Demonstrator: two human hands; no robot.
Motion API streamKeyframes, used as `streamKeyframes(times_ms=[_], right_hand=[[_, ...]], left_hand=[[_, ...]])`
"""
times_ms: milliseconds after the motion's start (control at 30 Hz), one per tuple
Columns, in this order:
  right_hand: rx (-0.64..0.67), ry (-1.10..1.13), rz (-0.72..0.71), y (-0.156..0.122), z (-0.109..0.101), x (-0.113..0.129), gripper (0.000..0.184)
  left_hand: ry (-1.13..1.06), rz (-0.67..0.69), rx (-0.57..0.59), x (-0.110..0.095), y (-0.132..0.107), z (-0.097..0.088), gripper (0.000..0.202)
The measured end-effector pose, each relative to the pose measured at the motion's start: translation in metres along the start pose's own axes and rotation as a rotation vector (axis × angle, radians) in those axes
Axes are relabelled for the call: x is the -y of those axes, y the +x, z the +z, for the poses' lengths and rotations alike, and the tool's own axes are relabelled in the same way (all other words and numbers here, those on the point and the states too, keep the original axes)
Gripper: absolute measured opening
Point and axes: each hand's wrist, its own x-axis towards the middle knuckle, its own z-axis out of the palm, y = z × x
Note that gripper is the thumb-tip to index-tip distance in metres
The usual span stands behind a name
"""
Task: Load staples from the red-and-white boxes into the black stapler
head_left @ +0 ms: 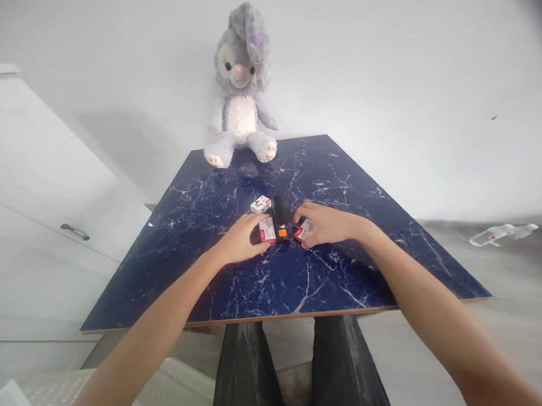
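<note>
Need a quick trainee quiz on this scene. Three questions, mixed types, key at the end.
1. Multiple choice: which thing lies between the left hand and the right hand?
A) the plush toy
B) the black item with an orange part
C) the door handle
2. True or false: the plush toy sits at the edge of the table nearest the person.
3. Fill in: the small box at the left hand's thumb and fingers is white and ___.

Key:
1. B
2. False; it sits at the far edge.
3. red
</note>
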Motion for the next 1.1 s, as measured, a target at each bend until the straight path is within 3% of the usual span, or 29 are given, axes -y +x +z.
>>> streamKeyframes(times_ms=[233, 400, 467, 567, 700, 833, 1100], right_hand=[[-0.142, 0.077, 0.093, 0.005, -0.001, -0.013, 0.045], [-0.639, 0.233, -0.001, 0.012, 0.004, 0.003, 0.032], [-0.723, 0.247, -0.077, 0.014, 0.012, 0.018, 0.028], [-0.638, 0.184, -0.167, 0.018, 0.026, 0.039, 0.029], [-0.442, 0.104, -0.301, 0.023, 0.038, 0.047, 0.027], [-0.536, 0.155, -0.280, 0.020, 0.036, 0.040, 0.026], [-0.629, 0.220, -0.181, 0.023, 0.038, 0.028, 0.022]], left_hand=[[-0.064, -0.051, 0.017, 0.005, 0.000, 0.001, 0.087], [-0.065, -0.020, 0.014, 0.005, 0.000, 0.002, 0.092], [-0.069, 0.018, -0.015, 0.005, 0.000, -0.001, 0.086], [-0.125, 0.051, -0.075, 0.006, -0.001, -0.010, 0.075], [-0.217, 0.032, -0.055, 0.008, -0.005, -0.023, 0.081], [-0.225, 0.038, 0.025, 0.005, -0.006, -0.021, 0.082], [-0.101, 0.022, -0.058, 0.001, -0.002, -0.011, 0.068]])
